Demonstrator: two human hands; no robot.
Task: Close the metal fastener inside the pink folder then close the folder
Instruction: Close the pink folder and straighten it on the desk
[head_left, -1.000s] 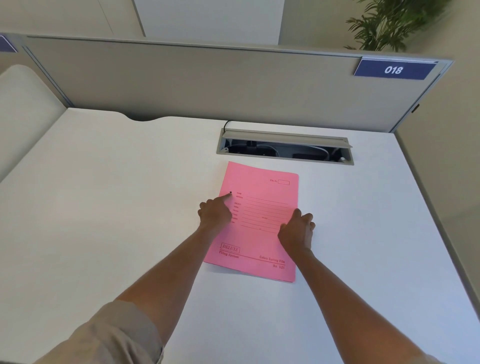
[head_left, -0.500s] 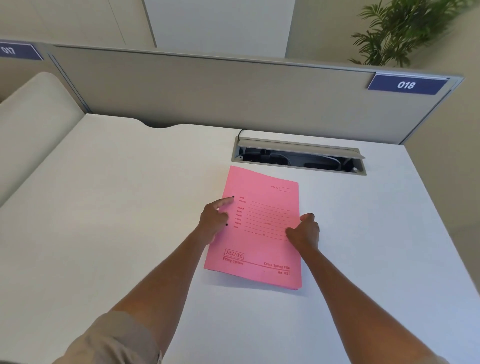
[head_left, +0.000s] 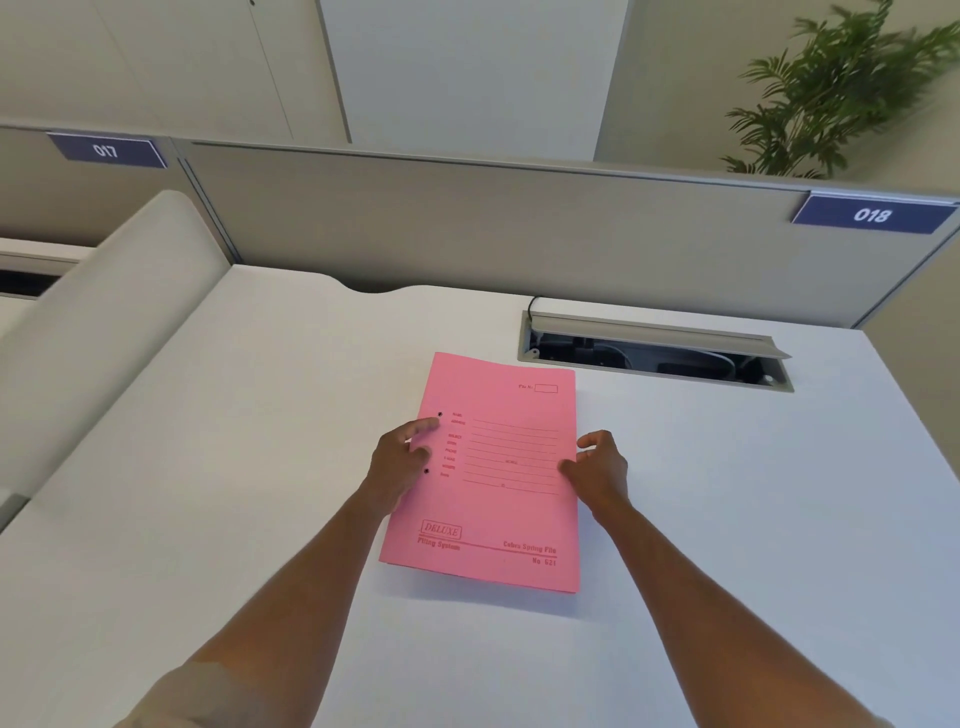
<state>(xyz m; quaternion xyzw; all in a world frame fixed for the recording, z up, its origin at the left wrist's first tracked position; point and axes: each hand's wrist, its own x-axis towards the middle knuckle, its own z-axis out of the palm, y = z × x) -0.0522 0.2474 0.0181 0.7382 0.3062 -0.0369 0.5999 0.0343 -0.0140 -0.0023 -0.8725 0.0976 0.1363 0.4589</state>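
The pink folder (head_left: 498, 478) cover, centre of the frame, carries a boxed "DELUXE" at its lower left with "Filing System" beneath it; "Cobra Spring File" and "No 621" stand at its lower right. The form lines above are too small to read. Blue plate (head_left: 872, 214), upper right: "018". Blue plate (head_left: 106, 150), upper left: "017"

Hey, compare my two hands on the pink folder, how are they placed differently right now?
The left hand lies on the cover of the pink folder near its left edge, index finger stretched toward the upper punch hole; the right hand sits at the folder's right edge, mostly over the desk. The left hand's fingers are spread flatter; the right hand's fingers are curled, thumb raised. Neither grips anything, and the folder is closed under both.
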